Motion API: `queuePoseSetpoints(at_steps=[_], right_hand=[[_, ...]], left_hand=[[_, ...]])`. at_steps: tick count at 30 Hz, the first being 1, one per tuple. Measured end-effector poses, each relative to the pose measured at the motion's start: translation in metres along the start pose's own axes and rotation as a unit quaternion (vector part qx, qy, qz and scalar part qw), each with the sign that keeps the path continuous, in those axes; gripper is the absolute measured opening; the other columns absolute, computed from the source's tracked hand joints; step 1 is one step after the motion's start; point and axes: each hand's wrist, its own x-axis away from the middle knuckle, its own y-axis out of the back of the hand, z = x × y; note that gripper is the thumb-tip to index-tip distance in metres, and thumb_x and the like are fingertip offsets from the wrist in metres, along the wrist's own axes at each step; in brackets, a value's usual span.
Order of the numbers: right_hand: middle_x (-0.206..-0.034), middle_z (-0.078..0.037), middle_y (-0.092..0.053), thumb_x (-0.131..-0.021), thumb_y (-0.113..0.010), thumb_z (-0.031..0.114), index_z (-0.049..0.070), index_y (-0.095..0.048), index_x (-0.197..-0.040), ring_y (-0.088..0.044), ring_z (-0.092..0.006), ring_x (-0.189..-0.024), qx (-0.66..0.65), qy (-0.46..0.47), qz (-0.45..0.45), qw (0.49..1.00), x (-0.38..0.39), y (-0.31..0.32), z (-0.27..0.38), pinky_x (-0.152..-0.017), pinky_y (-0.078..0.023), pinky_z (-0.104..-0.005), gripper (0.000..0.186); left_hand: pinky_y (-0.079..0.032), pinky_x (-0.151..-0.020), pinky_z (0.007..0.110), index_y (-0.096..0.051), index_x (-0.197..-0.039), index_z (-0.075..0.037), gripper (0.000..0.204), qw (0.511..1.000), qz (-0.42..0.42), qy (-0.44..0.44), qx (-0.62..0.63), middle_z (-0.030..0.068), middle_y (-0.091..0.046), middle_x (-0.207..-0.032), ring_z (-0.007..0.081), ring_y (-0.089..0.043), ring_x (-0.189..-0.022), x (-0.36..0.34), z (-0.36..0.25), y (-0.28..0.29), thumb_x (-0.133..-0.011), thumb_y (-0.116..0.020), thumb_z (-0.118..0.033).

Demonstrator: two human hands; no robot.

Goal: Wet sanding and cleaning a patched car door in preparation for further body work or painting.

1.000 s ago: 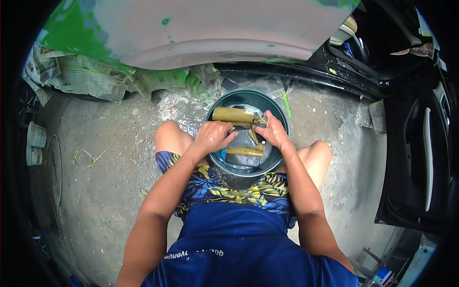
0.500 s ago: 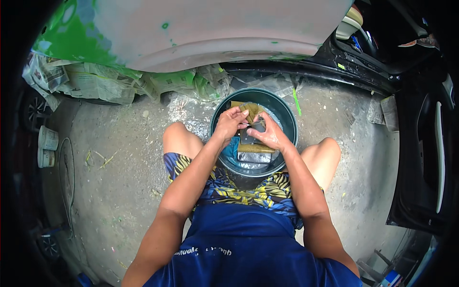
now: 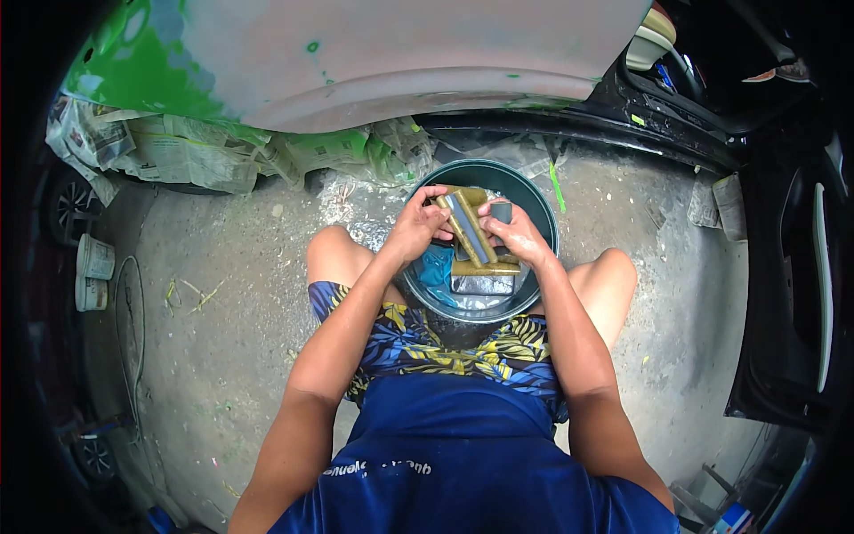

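"What lies at the near side of the tub (image 3: 527, 190)?"
"A grey block (image 3: 483, 285); past it, an olive roll (image 3: 504, 267); a teal cloth (image 3: 433, 266) at the tub's left"
"And the hands?"
"Both over the tub's middle; the left hand (image 3: 418, 230) grips a curled olive sheet (image 3: 469, 231) with a grey stripe; the right hand (image 3: 520, 238) pinches a small dark piece (image 3: 502, 211)"
"How far along?"
"Partway, I'd judge; those two are picked up, neither laid down; a second olive roll (image 3: 475, 193) lies in the tub's far part; beyond the tub, the patchy panel (image 3: 400, 53) is untouched by either hand"
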Motion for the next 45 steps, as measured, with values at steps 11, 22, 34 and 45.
queuePoseSetpoints(at_steps=[11,22,34,45], right_hand=[[-0.122,-0.018,-0.064,-0.107,-0.045,0.049,0.000,-0.068,-0.116,-0.060,-0.0318,-0.112,0.276,0.070,-0.003,0.959,-0.003,0.015,-0.014,-0.100,-0.048,-0.0390,0.055],[-0.124,-0.024,-0.071,-0.080,-0.069,0.017,0.004,-0.078,-0.112,-0.068,-0.0319,-0.121,0.648,-0.195,0.147,0.721,-0.142,0.040,-0.115,-0.099,-0.055,-0.0427,0.036],[-0.121,-0.014,-0.073,-0.090,-0.070,0.046,0.013,-0.074,-0.124,-0.069,-0.0310,-0.110,0.664,-0.027,0.014,0.747,-0.129,0.035,-0.123,-0.096,-0.053,-0.0448,0.048],[-0.135,-0.015,-0.067,-0.094,-0.067,0.050,0.012,-0.066,-0.136,-0.061,-0.0296,-0.126,0.396,0.008,-0.030,0.918,-0.152,0.024,-0.178,-0.109,-0.044,-0.0415,0.056]], left_hand=[[-0.056,-0.077,0.042,-0.062,-0.128,-0.002,0.040,0.850,-0.076,-0.152,-0.498,0.0151,-0.067,-0.093,0.0357,-0.068,-0.089,0.029,-0.005,-0.014,-0.089,-0.068,-0.007],[-0.051,-0.098,0.045,-0.066,-0.134,-0.011,0.053,0.718,0.065,-0.127,-0.681,0.0122,-0.066,-0.129,0.0316,-0.066,-0.115,0.045,-0.010,-0.019,-0.098,-0.061,-0.050],[-0.058,-0.088,0.044,-0.076,-0.095,0.001,0.061,0.729,0.105,-0.053,-0.674,0.0161,-0.072,-0.106,0.0347,-0.072,-0.100,0.029,-0.022,-0.026,-0.094,-0.060,-0.058],[-0.057,-0.087,0.046,-0.075,-0.092,-0.001,0.046,0.749,0.080,-0.039,-0.657,0.0185,-0.074,-0.098,0.0355,-0.073,-0.095,0.032,-0.013,-0.016,-0.094,-0.062,-0.046]])
